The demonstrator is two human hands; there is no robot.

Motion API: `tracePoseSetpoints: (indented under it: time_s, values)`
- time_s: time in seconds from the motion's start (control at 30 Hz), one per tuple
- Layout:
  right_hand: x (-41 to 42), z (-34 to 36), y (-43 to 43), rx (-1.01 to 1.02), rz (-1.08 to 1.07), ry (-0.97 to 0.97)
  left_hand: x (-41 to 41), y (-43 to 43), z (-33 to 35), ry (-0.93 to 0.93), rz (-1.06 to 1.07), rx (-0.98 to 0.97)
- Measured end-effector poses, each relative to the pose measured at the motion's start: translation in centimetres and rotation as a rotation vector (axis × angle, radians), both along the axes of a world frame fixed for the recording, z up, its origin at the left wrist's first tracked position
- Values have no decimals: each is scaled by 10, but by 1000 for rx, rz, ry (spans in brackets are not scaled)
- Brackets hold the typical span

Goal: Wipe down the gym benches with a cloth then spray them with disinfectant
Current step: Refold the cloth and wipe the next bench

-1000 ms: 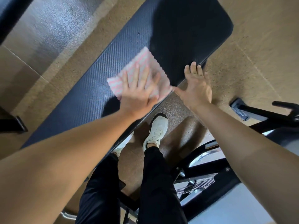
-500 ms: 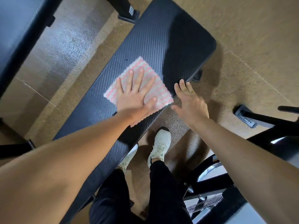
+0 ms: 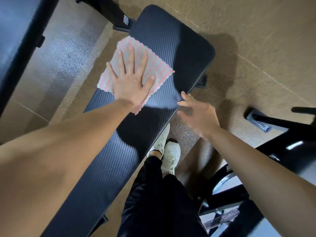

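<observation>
A long black padded gym bench [image 3: 172, 48] runs diagonally from lower left to upper right. A pink and white striped cloth [image 3: 153, 64] lies flat on its far half, near the left edge. My left hand [image 3: 131, 79] presses down on the cloth with straight, spread fingers. My right hand [image 3: 198, 113] is blurred and hovers at the bench's right edge with fingers relaxed, fingertips touching or nearly touching the padding. It holds nothing. No spray bottle is in view.
My legs in black trousers and white shoes [image 3: 169, 154] stand right of the bench on brown speckled flooring. Black machine frames and a spring [image 3: 220, 219] crowd the lower right. Another dark bench [image 3: 15, 40] runs along the left; a black post base [image 3: 119, 19] stands behind.
My left hand has slid the cloth across the bench toward its left edge and farther along. My right hand stayed at the right edge of the bench. The view shifted left.
</observation>
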State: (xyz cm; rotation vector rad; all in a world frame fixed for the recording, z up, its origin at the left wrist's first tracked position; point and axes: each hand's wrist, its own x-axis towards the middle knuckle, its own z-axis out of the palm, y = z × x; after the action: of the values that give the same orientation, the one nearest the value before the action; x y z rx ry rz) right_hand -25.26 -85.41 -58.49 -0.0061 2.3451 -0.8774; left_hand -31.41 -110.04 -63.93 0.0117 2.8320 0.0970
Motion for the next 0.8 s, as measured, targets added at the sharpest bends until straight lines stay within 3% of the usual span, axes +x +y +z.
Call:
tracePoseSetpoints:
  time_s: [0.17, 0.3, 0.43, 0.63, 0.8]
  values:
    - [-48, -1, 21, 82, -264, 280, 48, 32, -1, -23, -230, 96]
    - [-83, -9, 26, 120, -283, 243, 78, 55, 5, -80, -440, 118]
    - [-98, -11, 21, 205, -268, 226, 58, 45, 6, -91, -504, 124]
    - [-97, -12, 17, 334, -146, 191, -56, 15, -2, -10, -187, 88]
    - [-102, -11, 18, 354, -112, 147, -132, 8, -6, -32, -96, 143]
